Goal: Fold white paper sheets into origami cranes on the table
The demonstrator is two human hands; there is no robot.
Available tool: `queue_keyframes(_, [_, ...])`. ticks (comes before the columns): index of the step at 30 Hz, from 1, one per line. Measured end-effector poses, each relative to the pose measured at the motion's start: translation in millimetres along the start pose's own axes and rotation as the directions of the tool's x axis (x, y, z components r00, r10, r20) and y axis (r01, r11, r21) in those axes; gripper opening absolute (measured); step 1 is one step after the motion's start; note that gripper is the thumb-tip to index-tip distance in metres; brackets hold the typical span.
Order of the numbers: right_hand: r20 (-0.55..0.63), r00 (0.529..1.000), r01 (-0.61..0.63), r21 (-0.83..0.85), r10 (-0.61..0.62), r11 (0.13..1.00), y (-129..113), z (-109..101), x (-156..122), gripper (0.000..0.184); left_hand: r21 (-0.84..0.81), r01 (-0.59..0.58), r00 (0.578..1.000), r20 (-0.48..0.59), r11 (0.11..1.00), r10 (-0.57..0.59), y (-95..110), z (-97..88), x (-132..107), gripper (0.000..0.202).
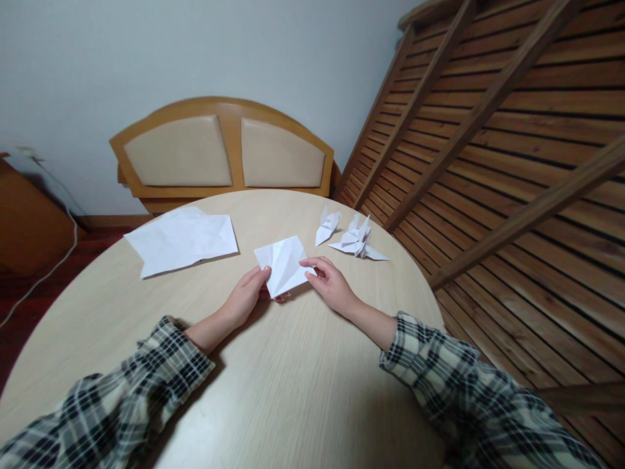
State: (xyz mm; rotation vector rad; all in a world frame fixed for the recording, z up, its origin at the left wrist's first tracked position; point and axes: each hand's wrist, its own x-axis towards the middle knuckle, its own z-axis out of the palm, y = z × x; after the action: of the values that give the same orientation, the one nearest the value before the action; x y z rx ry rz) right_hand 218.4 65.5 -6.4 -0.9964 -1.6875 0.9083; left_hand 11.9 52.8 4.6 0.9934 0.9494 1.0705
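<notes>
A creased white square of paper (pixel 284 262) is held just above the round pale wooden table (pixel 273 384). My left hand (pixel 245 296) pinches its left lower edge, with fingers underneath and thumb on top. My right hand (pixel 329 281) pinches its right corner. Both arms wear plaid sleeves.
Loose white paper sheets (pixel 181 240) lie at the table's far left. Two folded paper figures (pixel 327 225) (pixel 359 240) sit at the far right edge. A wooden chair back (pixel 222 153) stands behind the table; a slatted wooden frame (pixel 488 150) leans on the right.
</notes>
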Motion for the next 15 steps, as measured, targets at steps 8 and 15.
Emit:
queue_keyframes(8, [0.058, 0.998, 0.042, -0.129, -0.035, 0.991, 3.5, -2.9, -1.2, 0.03, -0.029, -0.03, 0.999, -0.027, 0.999, 0.029, -3.9, -1.4, 3.2, 0.032])
queue_keyframes(15, [0.042, 0.998, 0.048, -0.144, -0.043, 0.988, 4.5, -3.2, -1.0, 0.027, -0.031, -0.022, 1.0, -0.02, 0.999, 0.022, -3.0, -0.5, 2.0, 0.029])
